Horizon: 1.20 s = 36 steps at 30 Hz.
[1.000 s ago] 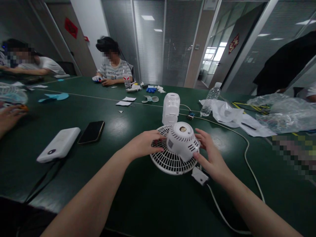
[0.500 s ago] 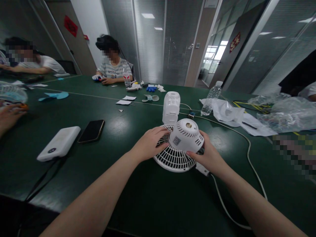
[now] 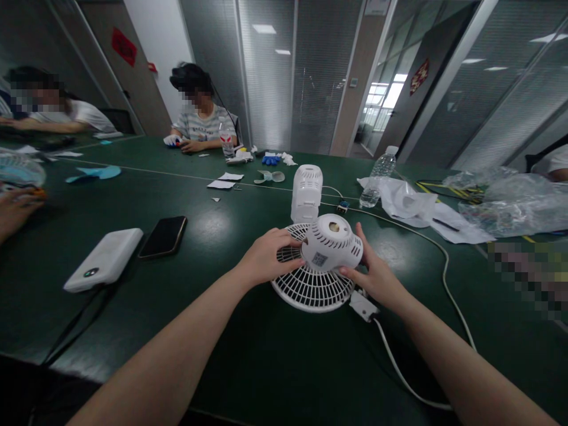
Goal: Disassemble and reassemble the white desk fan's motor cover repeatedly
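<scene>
A white fan motor housing (image 3: 332,245), with side slots, a printed code label and a round hole on top, sits over a white round fan grille (image 3: 313,294) lying on the table. My left hand (image 3: 270,257) grips the housing's left side, its fingers over the grille. On the right side, my right hand (image 3: 377,271) holds the housing between thumb and fingers, with one finger pointing up. A white slotted fan piece (image 3: 307,192) stands upright just behind. Below my right hand lies a small white box (image 3: 364,306) on a cable. The housing's underside is hidden.
On the green table (image 3: 239,367) are a white power bank (image 3: 106,257) and a phone (image 3: 163,236) at left. A clear bottle (image 3: 378,177), white wrapping (image 3: 406,201) and clear plastic bags (image 3: 523,201) lie right. A pale cable (image 3: 446,266) curves around. Co-workers sit at far left and across.
The housing has turned and tilted slightly between my hands. A finger of my right hand has straightened upward. More of the small white box now shows.
</scene>
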Motion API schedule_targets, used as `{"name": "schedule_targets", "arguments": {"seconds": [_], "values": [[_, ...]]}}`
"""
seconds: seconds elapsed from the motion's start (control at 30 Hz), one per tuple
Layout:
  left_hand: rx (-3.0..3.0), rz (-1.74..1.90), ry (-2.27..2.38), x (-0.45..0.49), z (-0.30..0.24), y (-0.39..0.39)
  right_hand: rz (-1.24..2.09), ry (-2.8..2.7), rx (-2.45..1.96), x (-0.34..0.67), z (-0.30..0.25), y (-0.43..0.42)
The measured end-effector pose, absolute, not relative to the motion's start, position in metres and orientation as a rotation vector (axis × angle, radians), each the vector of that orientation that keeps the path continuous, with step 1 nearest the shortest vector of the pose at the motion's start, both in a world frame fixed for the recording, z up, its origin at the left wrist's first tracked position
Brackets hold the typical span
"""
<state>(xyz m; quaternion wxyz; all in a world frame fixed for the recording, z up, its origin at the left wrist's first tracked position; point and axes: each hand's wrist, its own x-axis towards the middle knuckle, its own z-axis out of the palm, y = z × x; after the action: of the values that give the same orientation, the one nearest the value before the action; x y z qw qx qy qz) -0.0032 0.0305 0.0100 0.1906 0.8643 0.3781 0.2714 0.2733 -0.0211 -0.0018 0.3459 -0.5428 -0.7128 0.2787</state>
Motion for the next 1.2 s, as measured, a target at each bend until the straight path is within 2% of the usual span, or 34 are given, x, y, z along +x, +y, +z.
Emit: {"name": "schedule_targets", "arguments": {"seconds": [0.2,0.4,0.6,1.03,1.2], "values": [[2.400,0.861,1.029,0.005,0.015,0.019,0.682,-1.886,-1.347,0.274,-0.012,-0.017],[2.371,0.884,1.239,0.016,0.010,0.011,0.782,-1.889,-1.281,0.275,-0.011,-0.019],[2.359,0.725,1.151,0.013,0.005,0.020,0.845,-1.871,-1.283,0.274,-0.004,-0.021],[2.404,0.662,0.975,0.005,0.007,0.028,0.735,-1.926,-1.362,0.267,0.007,-0.028],[2.434,0.600,1.041,0.003,0.005,0.030,0.629,-1.996,-1.409,0.269,0.007,-0.030]]}}
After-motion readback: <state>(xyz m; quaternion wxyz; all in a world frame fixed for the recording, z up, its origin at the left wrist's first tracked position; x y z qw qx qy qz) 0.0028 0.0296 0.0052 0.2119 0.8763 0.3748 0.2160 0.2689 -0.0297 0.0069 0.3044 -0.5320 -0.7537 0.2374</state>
